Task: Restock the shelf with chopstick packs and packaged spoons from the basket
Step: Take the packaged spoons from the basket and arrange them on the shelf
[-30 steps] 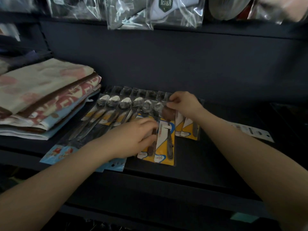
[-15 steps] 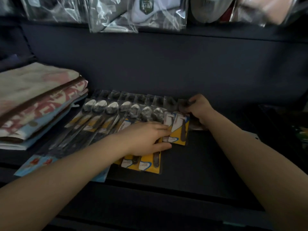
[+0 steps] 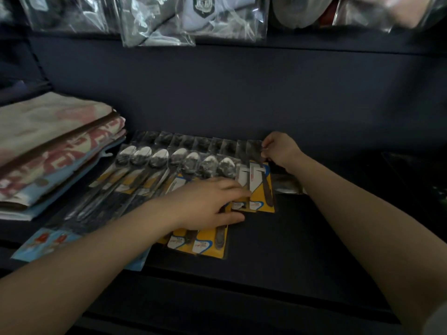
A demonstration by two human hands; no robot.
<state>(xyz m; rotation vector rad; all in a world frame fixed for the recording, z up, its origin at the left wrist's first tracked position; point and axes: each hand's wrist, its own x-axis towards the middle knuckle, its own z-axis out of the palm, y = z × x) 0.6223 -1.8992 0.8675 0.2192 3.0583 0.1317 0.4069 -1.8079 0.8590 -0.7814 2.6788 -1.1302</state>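
- Left hand lies flat, fingers stretched out and relaxed, pressing down on the row of packaged spoons spread across the dark shelf.
- Under its palm and thumb, two yellow-backed spoon packs poke out toward the shelf's front edge.
- Right hand, farther back, curls its fingertips to pinch the top corner of the end spoon pack, the last one in the row, which lies just past the left fingertips.
- To the left hand's left, the spoon bowls fan out side by side, overlapping; their handles run under the left forearm.
- Beyond those, a stack of folded towels sits close against the row's far-left end.
- Blue-printed packs lie under the left forearm at the shelf's front edge.
- Beside the right wrist, a clear plastic wrapper rests flat on the shelf.
- Above both hands, bagged goods hang over the back wall.
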